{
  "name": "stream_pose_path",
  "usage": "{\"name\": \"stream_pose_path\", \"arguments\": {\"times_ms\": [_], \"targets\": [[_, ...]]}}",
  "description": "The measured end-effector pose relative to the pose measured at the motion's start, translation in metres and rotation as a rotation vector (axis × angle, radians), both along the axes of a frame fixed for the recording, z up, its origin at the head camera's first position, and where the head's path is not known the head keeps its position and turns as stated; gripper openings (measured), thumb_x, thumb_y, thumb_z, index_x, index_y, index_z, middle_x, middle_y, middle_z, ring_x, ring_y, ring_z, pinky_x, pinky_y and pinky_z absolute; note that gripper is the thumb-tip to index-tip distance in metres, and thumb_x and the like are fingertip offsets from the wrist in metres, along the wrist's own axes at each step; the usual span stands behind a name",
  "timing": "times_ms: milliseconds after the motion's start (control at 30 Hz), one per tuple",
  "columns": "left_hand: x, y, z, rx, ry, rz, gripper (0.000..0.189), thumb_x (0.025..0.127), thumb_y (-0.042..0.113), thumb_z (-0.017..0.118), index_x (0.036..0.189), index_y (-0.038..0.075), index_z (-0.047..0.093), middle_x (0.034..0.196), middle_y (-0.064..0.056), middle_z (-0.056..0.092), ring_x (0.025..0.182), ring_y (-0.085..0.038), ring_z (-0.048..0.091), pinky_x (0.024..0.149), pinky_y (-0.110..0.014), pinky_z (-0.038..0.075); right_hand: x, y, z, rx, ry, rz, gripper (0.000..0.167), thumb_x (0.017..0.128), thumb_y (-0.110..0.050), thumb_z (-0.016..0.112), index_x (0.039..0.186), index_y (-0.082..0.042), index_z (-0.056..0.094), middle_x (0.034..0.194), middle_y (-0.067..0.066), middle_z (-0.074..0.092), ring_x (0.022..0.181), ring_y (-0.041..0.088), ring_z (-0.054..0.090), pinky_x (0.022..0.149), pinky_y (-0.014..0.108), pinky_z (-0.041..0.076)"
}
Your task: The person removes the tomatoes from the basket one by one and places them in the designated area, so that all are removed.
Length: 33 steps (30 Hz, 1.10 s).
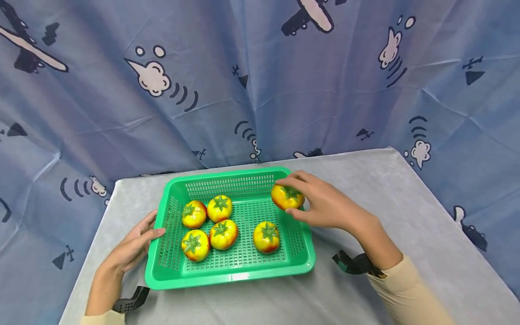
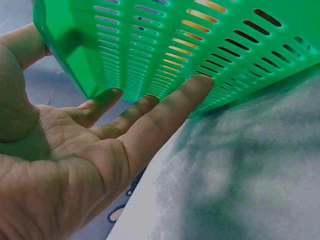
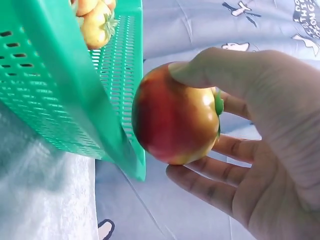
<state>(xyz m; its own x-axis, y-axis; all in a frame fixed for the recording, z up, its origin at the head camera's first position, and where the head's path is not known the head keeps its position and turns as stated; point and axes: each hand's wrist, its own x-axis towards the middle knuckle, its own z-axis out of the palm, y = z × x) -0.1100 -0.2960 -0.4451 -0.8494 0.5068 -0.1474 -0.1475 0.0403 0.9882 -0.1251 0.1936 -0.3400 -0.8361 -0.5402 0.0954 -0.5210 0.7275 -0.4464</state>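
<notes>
My right hand [image 1: 321, 201] holds a yellow-and-red tomato [image 1: 281, 197] with a green leafy top, over the right end of a green plastic basket [image 1: 231, 277]. In the right wrist view, the thumb lies on one side of the tomato [image 3: 172, 117] and the fingers on the other, beside the basket's rim [image 3: 65, 85]. My left hand [image 1: 132, 246] grips the basket's left side. Its thumb is at the rim and its fingers [image 2: 165, 112] touch the slotted outer wall. Several similar tomatoes [image 1: 224, 234] lie inside, most towards the left, one tomato [image 1: 266, 237] further right.
The basket stands on a table with a pale grey cover [image 1: 357, 176]. Behind it hangs a blue curtain [image 1: 211, 122] printed with planes and clouds. A dark band [image 1: 357, 263] is on the right wrist, and another band [image 1: 132, 301] on the left.
</notes>
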Motion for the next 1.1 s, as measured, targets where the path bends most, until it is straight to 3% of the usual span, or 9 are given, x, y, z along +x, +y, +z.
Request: {"name": "stream_pose_path", "arguments": {"times_ms": [433,733,933,1100], "targets": [[0.003,0.004,0.003,-0.073,0.000,0.019,0.073,0.111,0.011,0.046,0.168,0.002,0.001,0.147,0.011,0.050,0.118,-0.015,0.072,0.092,-0.040,0.066,0.004,0.023,-0.011,-0.109,0.050,-0.063,0.064,0.095,-0.022,0.080,0.153,-0.016,0.055,0.148,0.010,0.057,0.126,0.027,0.061,0.102,0.050,0.059],[-0.001,0.001,0.001,-0.053,-0.002,0.008,0.070,0.111,0.010,0.046,0.167,0.002,0.004,0.145,0.009,0.055,0.117,-0.018,0.074,0.092,-0.041,0.066,0.011,0.036,-0.015,-0.139,0.088,-0.129,0.062,0.094,-0.019,0.080,0.151,-0.021,0.056,0.144,0.008,0.058,0.119,0.025,0.062,0.096,0.050,0.059],[0.004,-0.002,0.002,-0.067,-0.011,0.019,0.073,0.111,0.011,0.045,0.168,0.002,0.001,0.146,0.011,0.053,0.119,-0.016,0.072,0.093,-0.039,0.065,0.015,0.044,-0.025,-0.175,0.074,-0.182,0.063,0.094,-0.017,0.081,0.152,-0.022,0.056,0.144,0.008,0.057,0.116,0.025,0.063,0.093,0.049,0.058],[0.001,0.002,0.003,-0.063,-0.014,0.016,0.074,0.112,0.011,0.046,0.168,0.002,0.000,0.147,0.010,0.053,0.119,-0.016,0.072,0.094,-0.039,0.065,0.016,0.055,-0.036,-0.191,0.077,-0.232,0.066,0.094,-0.016,0.080,0.154,-0.019,0.053,0.146,0.012,0.055,0.120,0.030,0.063,0.095,0.053,0.058]]}}
